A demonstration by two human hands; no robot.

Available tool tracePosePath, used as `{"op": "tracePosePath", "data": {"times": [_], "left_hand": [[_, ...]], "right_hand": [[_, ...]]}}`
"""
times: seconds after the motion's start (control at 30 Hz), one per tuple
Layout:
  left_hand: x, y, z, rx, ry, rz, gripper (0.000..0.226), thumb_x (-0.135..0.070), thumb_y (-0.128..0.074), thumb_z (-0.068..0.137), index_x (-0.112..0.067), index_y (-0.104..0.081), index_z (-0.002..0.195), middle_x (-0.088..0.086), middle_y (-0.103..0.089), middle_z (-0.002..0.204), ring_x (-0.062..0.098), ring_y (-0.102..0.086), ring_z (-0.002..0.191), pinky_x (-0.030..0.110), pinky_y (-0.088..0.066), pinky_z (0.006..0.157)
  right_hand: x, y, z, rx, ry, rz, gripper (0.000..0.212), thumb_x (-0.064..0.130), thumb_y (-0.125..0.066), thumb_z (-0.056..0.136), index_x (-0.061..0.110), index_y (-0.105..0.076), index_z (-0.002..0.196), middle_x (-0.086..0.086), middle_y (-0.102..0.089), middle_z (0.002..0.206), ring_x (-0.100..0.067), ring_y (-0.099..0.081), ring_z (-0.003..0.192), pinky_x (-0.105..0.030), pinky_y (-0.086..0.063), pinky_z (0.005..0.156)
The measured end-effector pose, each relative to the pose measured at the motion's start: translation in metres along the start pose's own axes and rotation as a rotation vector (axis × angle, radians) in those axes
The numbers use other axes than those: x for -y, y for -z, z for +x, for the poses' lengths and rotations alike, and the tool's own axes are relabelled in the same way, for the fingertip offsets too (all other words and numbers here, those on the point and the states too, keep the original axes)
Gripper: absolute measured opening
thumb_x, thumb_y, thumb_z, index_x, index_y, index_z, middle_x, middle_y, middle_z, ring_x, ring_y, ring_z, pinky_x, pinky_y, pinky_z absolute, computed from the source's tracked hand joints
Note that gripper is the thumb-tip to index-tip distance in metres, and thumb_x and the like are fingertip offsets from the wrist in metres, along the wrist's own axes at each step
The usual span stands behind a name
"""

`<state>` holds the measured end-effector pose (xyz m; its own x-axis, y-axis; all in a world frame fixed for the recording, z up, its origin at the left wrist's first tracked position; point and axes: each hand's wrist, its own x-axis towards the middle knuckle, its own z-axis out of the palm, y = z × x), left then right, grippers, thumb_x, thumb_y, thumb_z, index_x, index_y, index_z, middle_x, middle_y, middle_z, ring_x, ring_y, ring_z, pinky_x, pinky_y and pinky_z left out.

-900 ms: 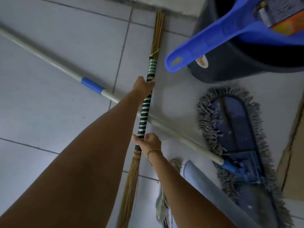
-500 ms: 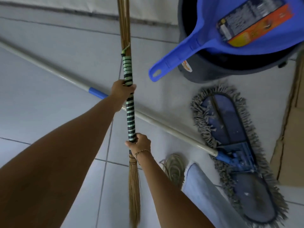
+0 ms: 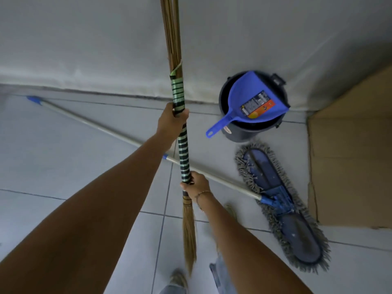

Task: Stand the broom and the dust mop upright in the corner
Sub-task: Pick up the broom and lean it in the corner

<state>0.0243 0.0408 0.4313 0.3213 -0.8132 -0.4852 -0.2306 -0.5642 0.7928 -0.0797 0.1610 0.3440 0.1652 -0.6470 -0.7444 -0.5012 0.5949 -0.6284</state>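
held the broom (image 3: 182,132) near upright at centre frame, off the floor, left hand (image 3: 171,122) clenched round the striped binding higher up, right hand (image 3: 196,184) clenched round it lower down, just above the short tuft. had not yet reached the corner at right of frame, where wall met cardboard (image 3: 347,158) behind the bucket (image 3: 244,132) (blue dustpan (image 3: 252,102) resting in it). left the dust mop (image 3: 282,204) flat on the tiles, head at lower right, pole running to the upper left. judged roughly a quarter done: broom lifted but not parked, mop untouched.
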Motion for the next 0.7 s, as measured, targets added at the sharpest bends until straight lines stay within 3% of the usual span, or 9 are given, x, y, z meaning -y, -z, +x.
{"op": "tracePosePath", "data": {"times": [0.13, 0.23, 0.33, 0.4, 0.47, 0.53, 0.6, 0.63, 0.7], "left_hand": [[-0.055, 0.043, -0.079, 0.065, -0.152, -0.027, 0.017, -0.034, -0.049, 0.093, -0.018, -0.051, 0.098, 0.002, -0.066, 0.097, 0.021, -0.062, 0.091, 0.043, -0.053, 0.088], [-0.087, 0.059, -0.133, 0.125, -0.246, -0.016, 0.015, -0.029, -0.057, 0.088, -0.016, -0.056, 0.095, 0.004, -0.065, 0.093, 0.022, -0.063, 0.087, 0.046, -0.054, 0.089], [-0.12, 0.065, -0.194, 0.193, -0.326, 0.002, 0.016, -0.028, -0.064, 0.081, -0.018, -0.056, 0.091, 0.002, -0.064, 0.09, 0.023, -0.063, 0.087, 0.047, -0.055, 0.089], [-0.141, 0.061, -0.226, 0.251, -0.383, -0.023, 0.016, -0.032, -0.068, 0.073, -0.025, -0.055, 0.08, 0.001, -0.064, 0.086, 0.022, -0.063, 0.085, 0.052, -0.054, 0.089], [-0.157, 0.053, -0.25, 0.296, -0.43, -0.053, 0.019, -0.031, -0.07, 0.068, -0.024, -0.056, 0.078, 0.004, -0.063, 0.086, 0.023, -0.062, 0.084, 0.053, -0.054, 0.089], [-0.179, 0.041, -0.278, 0.347, -0.473, -0.056, 0.018, -0.025, -0.071, 0.071, -0.02, -0.055, 0.081, 0.008, -0.064, 0.088, 0.026, -0.064, 0.085, 0.05, -0.055, 0.089], [-0.204, 0.025, -0.316, 0.43, -0.527, -0.075, 0.015, -0.017, -0.069, 0.079, -0.017, -0.054, 0.082, 0.012, -0.063, 0.091, 0.024, -0.061, 0.086, 0.047, -0.054, 0.09], [-0.208, 0.017, -0.328, 0.476, -0.544, -0.087, 0.013, -0.013, -0.066, 0.082, -0.016, -0.054, 0.083, 0.015, -0.063, 0.094, 0.025, -0.06, 0.089, 0.046, -0.053, 0.09], [-0.221, -0.005, -0.361, 0.584, -0.568, -0.09, 0.011, -0.009, -0.062, 0.086, -0.016, -0.054, 0.085, 0.021, -0.062, 0.104, 0.031, -0.061, 0.099, 0.046, -0.053, 0.09]], "right_hand": [[0.035, 0.013, -0.083, -0.117, 0.087, -0.003, 0.029, 0.011, -0.069, 0.075, 0.005, -0.065, 0.104, -0.017, -0.071, 0.105, -0.027, -0.064, 0.093, -0.033, -0.052, 0.081], [0.046, 0.029, -0.146, -0.186, 0.109, -0.012, 0.03, 0.009, -0.071, 0.075, 0.003, -0.065, 0.104, -0.012, -0.07, 0.098, -0.015, -0.056, 0.084, -0.021, -0.04, 0.072], [0.042, 0.05, -0.204, -0.291, 0.133, -0.034, 0.031, 0.013, -0.076, 0.07, 0.003, -0.067, 0.098, -0.014, -0.071, 0.092, -0.017, -0.06, 0.083, -0.026, -0.044, 0.071], [0.037, 0.065, -0.234, -0.354, 0.137, -0.039, 0.028, 0.01, -0.075, 0.07, 0.0, -0.066, 0.094, -0.02, -0.072, 0.093, -0.026, -0.065, 0.088, -0.04, -0.054, 0.076], [0.029, 0.081, -0.262, -0.419, 0.135, 0.007, 0.031, 0.008, -0.073, 0.072, -0.001, -0.065, 0.1, -0.023, -0.071, 0.101, -0.034, -0.065, 0.097, -0.049, -0.053, 0.088], [0.033, 0.097, -0.303, -0.486, 0.142, 0.044, 0.033, 0.006, -0.07, 0.075, 0.001, -0.063, 0.107, -0.017, -0.07, 0.106, -0.029, -0.063, 0.1, -0.039, -0.052, 0.091], [0.028, 0.118, -0.338, -0.525, 0.143, 0.102, 0.033, 0.001, -0.065, 0.08, -0.001, -0.059, 0.112, -0.011, -0.066, 0.103, -0.022, -0.059, 0.096, -0.019, -0.05, 0.08], [0.022, 0.124, -0.349, -0.524, 0.138, 0.106, 0.033, -0.001, -0.064, 0.08, -0.002, -0.058, 0.113, -0.012, -0.065, 0.103, -0.023, -0.059, 0.096, -0.016, -0.05, 0.077], [0.004, 0.143, -0.37, -0.552, 0.126, 0.101, 0.033, 0.001, -0.067, 0.078, 0.001, -0.059, 0.11, -0.017, -0.068, 0.11, -0.03, -0.062, 0.103, -0.031, -0.052, 0.089]]}}
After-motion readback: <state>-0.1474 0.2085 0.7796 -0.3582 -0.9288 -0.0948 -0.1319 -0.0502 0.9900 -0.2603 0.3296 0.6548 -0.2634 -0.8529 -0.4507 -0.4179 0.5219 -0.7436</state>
